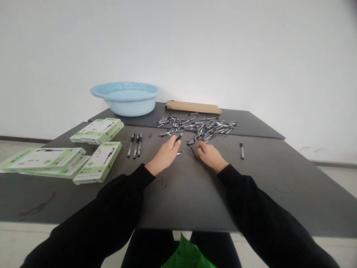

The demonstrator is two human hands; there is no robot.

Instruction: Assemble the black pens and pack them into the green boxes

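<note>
My left hand (166, 153) is closed round a gel pen (180, 137). The pen's black end sticks out above the thumb, and a lighter bit shows below the fingers. My right hand (209, 154) is closed, its fingers curled at the near edge of a loose pile of pens (213, 128). Beside those fingers runs a thin dark stick-like thing (194, 153); whether they grip it I cannot tell. Left of my left hand, three capped pens (135, 145) lie side by side. A single pen (242, 150) lies apart on the right.
Green-and-white pen boxes (97, 163) lie on the left of the dark table (184, 201), some stacked. A light blue basin (131, 106) stands at the back left, beside a flat brown cardboard piece (193, 107). A white wall (223, 48) rises behind.
</note>
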